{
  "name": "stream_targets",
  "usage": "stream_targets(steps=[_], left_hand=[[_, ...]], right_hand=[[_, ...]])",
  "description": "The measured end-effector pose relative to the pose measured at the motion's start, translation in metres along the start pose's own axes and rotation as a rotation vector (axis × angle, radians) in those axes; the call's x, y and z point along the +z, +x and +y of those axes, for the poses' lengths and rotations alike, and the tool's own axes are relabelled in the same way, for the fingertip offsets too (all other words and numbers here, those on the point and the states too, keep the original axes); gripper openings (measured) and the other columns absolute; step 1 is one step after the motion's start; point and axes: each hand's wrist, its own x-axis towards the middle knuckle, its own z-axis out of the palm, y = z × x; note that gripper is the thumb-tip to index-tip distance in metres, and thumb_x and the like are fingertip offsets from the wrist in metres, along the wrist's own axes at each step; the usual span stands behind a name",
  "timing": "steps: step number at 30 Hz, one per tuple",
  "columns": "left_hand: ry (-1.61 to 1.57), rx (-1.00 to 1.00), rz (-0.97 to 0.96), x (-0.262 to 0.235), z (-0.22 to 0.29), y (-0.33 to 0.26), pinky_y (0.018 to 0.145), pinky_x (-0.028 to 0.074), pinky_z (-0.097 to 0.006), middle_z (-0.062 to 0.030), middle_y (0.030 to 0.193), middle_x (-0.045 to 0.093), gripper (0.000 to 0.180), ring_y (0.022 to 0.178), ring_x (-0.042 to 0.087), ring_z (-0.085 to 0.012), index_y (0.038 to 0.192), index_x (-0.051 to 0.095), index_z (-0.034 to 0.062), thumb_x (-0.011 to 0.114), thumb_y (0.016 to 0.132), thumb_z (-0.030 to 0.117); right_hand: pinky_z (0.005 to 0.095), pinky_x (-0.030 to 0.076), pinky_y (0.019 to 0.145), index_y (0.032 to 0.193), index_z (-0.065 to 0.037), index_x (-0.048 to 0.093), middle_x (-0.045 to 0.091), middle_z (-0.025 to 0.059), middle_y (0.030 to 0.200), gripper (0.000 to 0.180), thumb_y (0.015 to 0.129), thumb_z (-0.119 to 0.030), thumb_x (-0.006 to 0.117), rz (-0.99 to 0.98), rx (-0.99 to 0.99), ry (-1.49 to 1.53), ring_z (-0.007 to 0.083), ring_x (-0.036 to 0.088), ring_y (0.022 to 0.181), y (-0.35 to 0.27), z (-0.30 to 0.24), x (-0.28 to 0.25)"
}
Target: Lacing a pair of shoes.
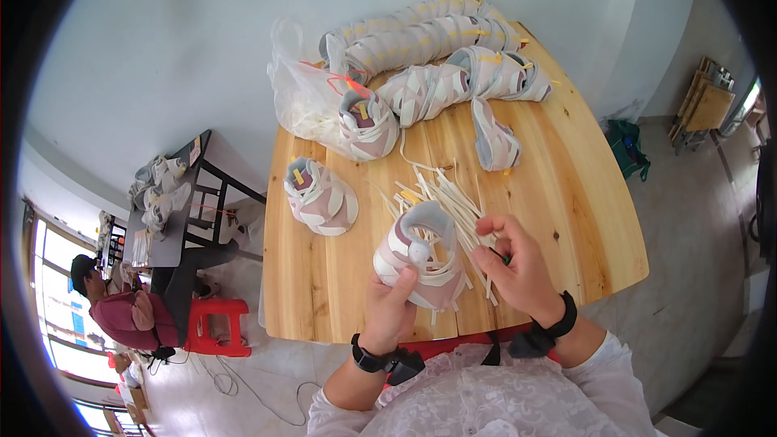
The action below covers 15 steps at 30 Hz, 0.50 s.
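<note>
My left hand (pixel 390 307) grips a grey, white and mauve shoe upper (pixel 417 255) from below, holding it near the table's front edge. My right hand (pixel 516 263) is just right of it, its fingers pinched on a white lace (pixel 473 231) that runs from the shoe. A loose pile of white laces (pixel 441 194) lies on the wooden table (pixel 566 194) behind the shoe. Both wrists wear black bands.
Another shoe upper (pixel 320 194) stands left of my hands. Rows of stacked uppers (pixel 437 44) and a clear plastic bag (pixel 307 101) fill the table's far side. At the left are a black table with shoes (pixel 166 194), a red stool (pixel 218 328) and a seated person (pixel 121 316).
</note>
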Motion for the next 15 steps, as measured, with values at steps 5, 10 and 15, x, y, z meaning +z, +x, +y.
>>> stream_targets(steps=[5, 10, 15], left_hand=[[-0.077, 0.057, -0.075, -0.002, -0.014, -0.003, 0.098, 0.042, -0.036, -0.007, 0.122, 0.056, 0.045, 0.111, 0.055, -0.0171, 0.129, 0.045, 0.0035, 0.063, 0.089, 0.014], [0.024, 0.047, -0.1, -0.005, -0.016, -0.006, 0.097, 0.042, -0.036, -0.0074, 0.119, 0.058, 0.042, 0.11, 0.055, -0.0179, 0.125, 0.048, 0.0015, 0.064, 0.089, 0.014], [-0.015, -0.025, -0.075, 0.002, -0.013, -0.008, 0.097, 0.042, -0.035, -0.0071, 0.117, 0.058, 0.04, 0.11, 0.055, -0.0179, 0.123, 0.049, 0.0016, 0.064, 0.089, 0.013]], right_hand=[[0.0237, 0.047, 0.075, 0.116, -0.001, 0.048, 0.058, 0.0058, 0.105, 0.036, 0.087, -0.014, 0.066, -0.17, 0.079, 0.457, 0.0098, 0.057, 0.09, -0.008, 0.022, 0.017], [0.0224, 0.046, 0.076, 0.122, -0.002, 0.042, 0.058, 0.0056, 0.105, 0.041, 0.088, -0.01, 0.064, -0.162, 0.049, 0.484, 0.0082, 0.056, 0.091, -0.006, 0.024, 0.014], [0.0205, 0.043, 0.073, 0.122, -0.003, 0.042, 0.057, 0.0026, 0.103, 0.039, 0.088, -0.007, 0.062, -0.167, 0.038, 0.571, 0.0068, 0.054, 0.091, -0.01, 0.03, 0.016]])
